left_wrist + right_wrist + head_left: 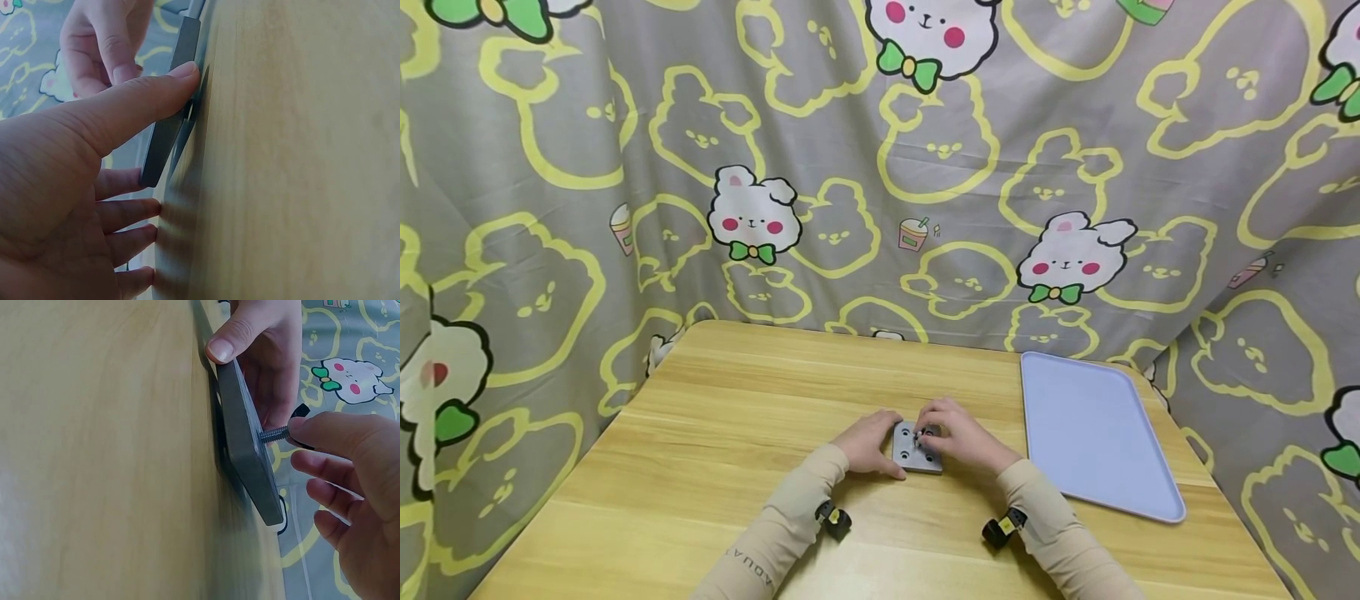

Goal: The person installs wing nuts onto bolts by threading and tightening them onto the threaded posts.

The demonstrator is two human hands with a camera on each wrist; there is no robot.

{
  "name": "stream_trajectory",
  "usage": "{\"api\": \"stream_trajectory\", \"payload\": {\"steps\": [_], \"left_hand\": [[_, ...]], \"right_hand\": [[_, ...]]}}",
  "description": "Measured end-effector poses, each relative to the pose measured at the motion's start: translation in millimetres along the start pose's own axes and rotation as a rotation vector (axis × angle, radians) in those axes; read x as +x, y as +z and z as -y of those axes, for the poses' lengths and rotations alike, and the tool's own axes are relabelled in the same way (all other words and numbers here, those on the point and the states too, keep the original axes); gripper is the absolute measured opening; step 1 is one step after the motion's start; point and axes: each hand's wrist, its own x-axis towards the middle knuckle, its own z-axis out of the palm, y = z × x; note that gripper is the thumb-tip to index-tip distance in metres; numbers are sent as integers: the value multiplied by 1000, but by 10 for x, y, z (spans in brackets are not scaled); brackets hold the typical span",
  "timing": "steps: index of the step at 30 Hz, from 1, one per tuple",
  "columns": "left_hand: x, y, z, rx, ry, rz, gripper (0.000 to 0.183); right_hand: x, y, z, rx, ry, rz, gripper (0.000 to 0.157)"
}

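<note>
A grey square plate [917, 465] with several round recessed holes is at the middle of the table. My left hand [867, 443] holds it from the left, thumb on the near edge [172, 119] and index finger at the far side. Between thumb and index finger of my right hand [958, 433] is the black winged head of a wing bolt [274, 434]. The bolt's threaded silver shank meets the plate's upper face; how deep the tip sits is hidden. The other right fingers are loosely bent, touching nothing.
A light purple tray [1093, 433] with a raised rim lies to the right of my right hand. The wooden table [715, 417] reaches back to a grey patterned curtain [835, 150]. Dark wrist cameras [833, 518] are strapped over both sleeves.
</note>
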Motion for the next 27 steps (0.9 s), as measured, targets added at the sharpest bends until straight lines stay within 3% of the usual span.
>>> {"api": "stream_trajectory", "payload": {"steps": [6,18,27], "left_hand": [[-6,-6,-5,-4,3,1,93],[-6,-6,-3,1,21,-17,92],[-10,-4,-3,-6,26,-28,92]], "right_hand": [[11,37,1,-17,15,-10,5],[22,90,32,-53,32,-48,15],[-23,70,67,-18,51,-45,15]]}}
